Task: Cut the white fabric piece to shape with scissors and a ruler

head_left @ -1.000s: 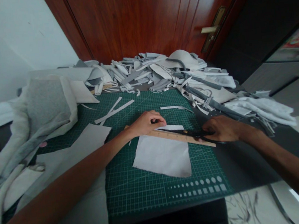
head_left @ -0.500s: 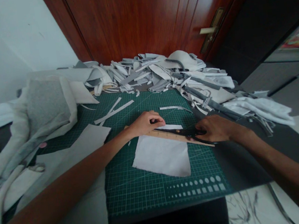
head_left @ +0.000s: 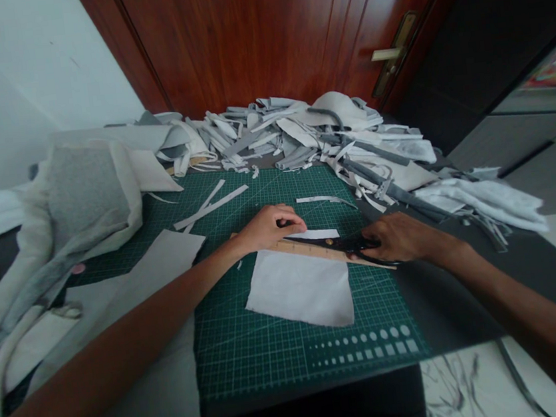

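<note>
A pale grey fabric piece lies on the green cutting mat. A wooden ruler lies across its far edge. My left hand is curled, pressing down the ruler's left end. My right hand grips black scissors, whose blades lie along the ruler over the fabric's top edge. A narrow white strip shows just beyond the ruler.
A heap of grey and white fabric offcuts fills the mat's far side and right. Grey cloth is piled at left, a larger fabric sheet lies near left. Loose strips rest on the mat. A wooden door stands behind.
My right hand has slid the scissors leftward along the ruler, toward my left hand. My left hand has stayed on the ruler.
</note>
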Available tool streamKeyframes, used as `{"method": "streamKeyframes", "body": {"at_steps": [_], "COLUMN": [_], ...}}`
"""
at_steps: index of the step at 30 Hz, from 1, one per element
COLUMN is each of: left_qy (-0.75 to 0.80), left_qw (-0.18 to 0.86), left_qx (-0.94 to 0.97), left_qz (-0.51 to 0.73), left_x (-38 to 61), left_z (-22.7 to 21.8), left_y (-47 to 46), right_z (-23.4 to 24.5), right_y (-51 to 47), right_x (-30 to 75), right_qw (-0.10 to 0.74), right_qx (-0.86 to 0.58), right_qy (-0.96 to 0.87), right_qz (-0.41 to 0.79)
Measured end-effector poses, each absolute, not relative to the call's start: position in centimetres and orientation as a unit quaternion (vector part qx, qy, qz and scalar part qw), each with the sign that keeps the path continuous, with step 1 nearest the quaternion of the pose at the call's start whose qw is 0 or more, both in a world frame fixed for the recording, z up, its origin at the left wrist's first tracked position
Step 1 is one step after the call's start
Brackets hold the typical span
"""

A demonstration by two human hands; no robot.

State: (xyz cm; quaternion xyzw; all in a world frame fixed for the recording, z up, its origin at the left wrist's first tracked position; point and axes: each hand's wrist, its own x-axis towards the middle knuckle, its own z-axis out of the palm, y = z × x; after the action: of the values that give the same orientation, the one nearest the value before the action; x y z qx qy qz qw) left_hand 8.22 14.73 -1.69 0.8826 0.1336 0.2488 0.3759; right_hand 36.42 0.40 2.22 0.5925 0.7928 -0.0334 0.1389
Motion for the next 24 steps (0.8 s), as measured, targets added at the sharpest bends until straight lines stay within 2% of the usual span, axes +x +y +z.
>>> {"method": "streamKeyframes", "body": {"at_steps": [7,13,24], "left_qy": [0.138,0.136,0.139], "left_qw": [0.385,0.39,0.42], "left_qx": [0.882,0.902,0.887], "left_qz": [0.233,0.124,0.13], "left_x": [7.8,6.1,6.3], "left_z": [-1.1,-0.6,-1.2], "left_y": [14.7,16.3,16.9], "right_z": [2.5,2.9,3.0], "right_y": [0.5,0.5,0.7], "right_x": [36.4,36.0,35.9], "right_qw": [0.131,0.125,0.099], "right_qx": [0.596,0.606,0.601], "right_qy": [0.791,0.782,0.788], "right_qz": [-0.053,-0.076,-0.091]}}
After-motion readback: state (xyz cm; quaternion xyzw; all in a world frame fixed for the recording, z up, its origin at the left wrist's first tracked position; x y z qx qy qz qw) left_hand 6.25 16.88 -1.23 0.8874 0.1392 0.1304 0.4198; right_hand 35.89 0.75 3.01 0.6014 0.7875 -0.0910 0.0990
